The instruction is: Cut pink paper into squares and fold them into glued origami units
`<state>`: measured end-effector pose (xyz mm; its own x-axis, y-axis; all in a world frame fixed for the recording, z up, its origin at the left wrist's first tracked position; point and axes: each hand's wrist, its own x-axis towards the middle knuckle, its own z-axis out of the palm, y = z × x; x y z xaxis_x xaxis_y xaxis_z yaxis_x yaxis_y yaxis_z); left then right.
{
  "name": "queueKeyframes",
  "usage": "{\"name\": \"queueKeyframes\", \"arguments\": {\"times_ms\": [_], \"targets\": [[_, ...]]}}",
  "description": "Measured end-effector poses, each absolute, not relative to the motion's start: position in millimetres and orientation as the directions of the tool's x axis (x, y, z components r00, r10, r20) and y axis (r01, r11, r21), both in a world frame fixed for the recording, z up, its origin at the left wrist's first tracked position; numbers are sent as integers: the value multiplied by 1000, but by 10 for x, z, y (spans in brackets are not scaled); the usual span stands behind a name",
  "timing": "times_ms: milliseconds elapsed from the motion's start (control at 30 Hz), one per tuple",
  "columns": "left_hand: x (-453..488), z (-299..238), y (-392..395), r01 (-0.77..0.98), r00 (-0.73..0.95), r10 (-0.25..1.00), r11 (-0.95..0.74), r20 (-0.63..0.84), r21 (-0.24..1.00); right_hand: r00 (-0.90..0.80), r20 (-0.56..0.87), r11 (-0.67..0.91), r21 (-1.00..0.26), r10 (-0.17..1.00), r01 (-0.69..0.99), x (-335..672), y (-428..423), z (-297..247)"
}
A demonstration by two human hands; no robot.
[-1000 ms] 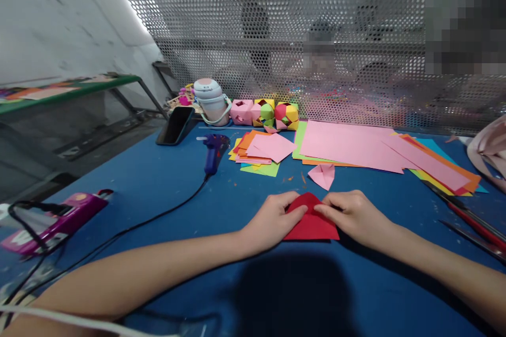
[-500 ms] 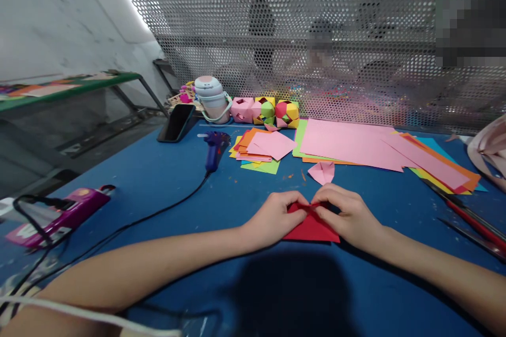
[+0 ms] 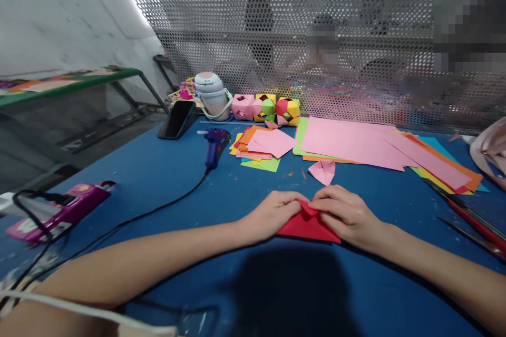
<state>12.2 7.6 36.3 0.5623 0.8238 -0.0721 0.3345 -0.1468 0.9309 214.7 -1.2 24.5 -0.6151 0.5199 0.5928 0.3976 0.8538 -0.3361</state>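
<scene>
A red sheet of paper (image 3: 310, 227), folded into a roughly triangular shape, lies on the blue table between my hands. My left hand (image 3: 272, 214) is closed on its left side, thumb and fingers pressed near the top. On the other side my right hand (image 3: 348, 214) pinches the upper right part, its fingertips at a small turned-down flap by the peak. Just beyond the fingers sits a folded pink paper piece (image 3: 323, 171). Farther back is a pile of small coloured squares (image 3: 266, 145), with large pink sheets (image 3: 351, 139) to its right.
A purple glue gun (image 3: 214, 147) trails its cord to a magenta power strip (image 3: 65, 210) at left. A phone (image 3: 177, 118), a bottle (image 3: 213, 95) and folded paper balls (image 3: 264, 108) stand along the back. Scissors (image 3: 470, 216) lie at right. People show behind the perforated metal screen (image 3: 284, 52).
The top of the red paper now shows a small flap folded down. My left thumb has drawn away from the middle, and my right fingers lie flatter over the peak.
</scene>
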Motion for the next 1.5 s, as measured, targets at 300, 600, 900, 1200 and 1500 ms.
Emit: {"name": "queueKeyframes", "arguments": {"times_ms": [300,600,900,1200,1500], "targets": [[162,285,64,327,556,831,-207,-12,922,-607,622,865,-282,495,415,2122,-26,252],[187,320,16,335,549,835,-240,19,911,-530,638,812,-293,559,505,2105,-41,246],[148,287,59,331,536,844,-194,-15,923,-662,612,897,-218,432,384,2137,-37,269],[104,238,40,320,550,824,-359,136,877,-679,603,907,-250,419,339,2153,-27,264],[122,214,75,313,544,831,-325,112,892,-680,616,914,-205,398,349,2180,-1,209]]}}
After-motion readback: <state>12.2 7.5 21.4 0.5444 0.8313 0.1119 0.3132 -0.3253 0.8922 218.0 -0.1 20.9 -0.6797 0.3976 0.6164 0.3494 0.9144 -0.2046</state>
